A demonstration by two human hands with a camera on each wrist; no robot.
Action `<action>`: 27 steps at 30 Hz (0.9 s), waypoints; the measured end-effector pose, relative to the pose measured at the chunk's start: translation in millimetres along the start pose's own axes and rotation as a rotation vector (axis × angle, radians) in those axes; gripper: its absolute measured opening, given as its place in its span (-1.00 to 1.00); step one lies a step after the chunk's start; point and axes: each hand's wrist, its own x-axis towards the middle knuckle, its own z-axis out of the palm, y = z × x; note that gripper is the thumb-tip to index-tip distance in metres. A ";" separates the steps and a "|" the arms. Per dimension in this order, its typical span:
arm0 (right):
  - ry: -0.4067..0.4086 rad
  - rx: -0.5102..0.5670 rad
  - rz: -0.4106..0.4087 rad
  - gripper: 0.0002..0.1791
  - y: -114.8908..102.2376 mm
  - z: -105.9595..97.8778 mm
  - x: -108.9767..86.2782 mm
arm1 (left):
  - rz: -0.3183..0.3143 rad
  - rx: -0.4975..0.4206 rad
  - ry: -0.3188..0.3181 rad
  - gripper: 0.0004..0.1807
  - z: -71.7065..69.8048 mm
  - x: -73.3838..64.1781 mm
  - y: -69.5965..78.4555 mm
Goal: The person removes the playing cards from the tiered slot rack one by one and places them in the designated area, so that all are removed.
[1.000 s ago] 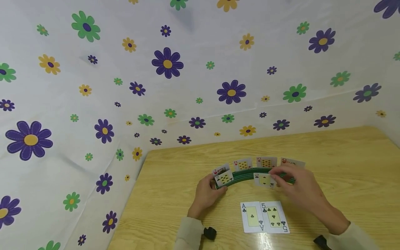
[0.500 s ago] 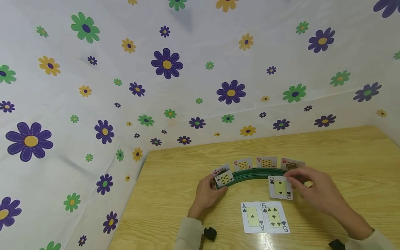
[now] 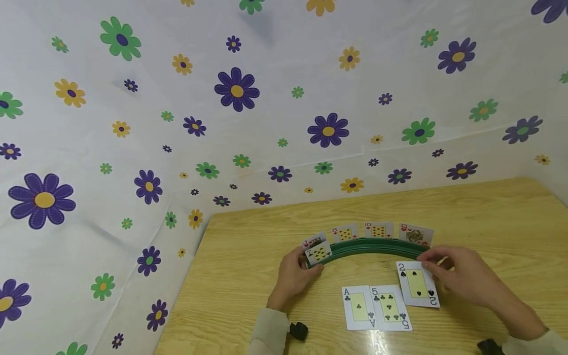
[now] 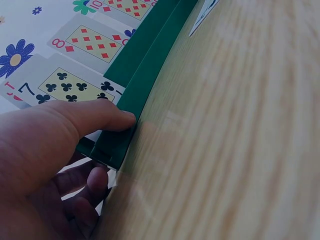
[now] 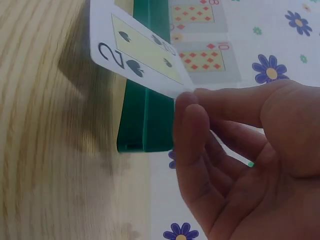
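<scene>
A curved green card holder [image 3: 368, 246] stands on the wooden table [image 3: 479, 217] with several cards upright in it. My left hand [image 3: 295, 273] grips its left end [image 4: 120, 135], thumb along the front edge beside the 7 of clubs [image 4: 75, 85]. My right hand [image 3: 461, 276] pinches the 2 of spades [image 3: 417, 285] by its far edge [image 5: 137, 52] and holds it face up just above the table, in front of the holder's right end [image 5: 145, 125]. An ace of clubs [image 3: 357, 306] and a 5 of clubs [image 3: 389, 307] lie face up side by side near me.
A flowered white cloth [image 3: 177, 123] hangs as a backdrop behind and left of the table. The table's left edge [image 3: 186, 291] runs close to my left forearm. Bare wood stretches to the right and behind the holder.
My right hand has drawn the 2 of spades out of the holder and carried it right and toward me, down beside the 5 of clubs. The left hand has stayed put.
</scene>
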 end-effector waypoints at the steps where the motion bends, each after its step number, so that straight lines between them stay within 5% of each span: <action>1: -0.019 -0.001 0.006 -0.84 1.8 -1.3 0.7 | 0.000 -0.001 0.001 -0.52 -0.1 -0.2 -0.1; 10: -0.142 -0.021 0.044 -0.83 12.8 -2.9 5.3 | 0.002 -0.005 -0.001 -0.51 -1.2 -0.8 -1.0; 27: -0.174 -0.072 0.004 -0.89 21.4 11.3 8.3 | -0.003 0.020 0.007 -0.52 0.9 0.1 -1.2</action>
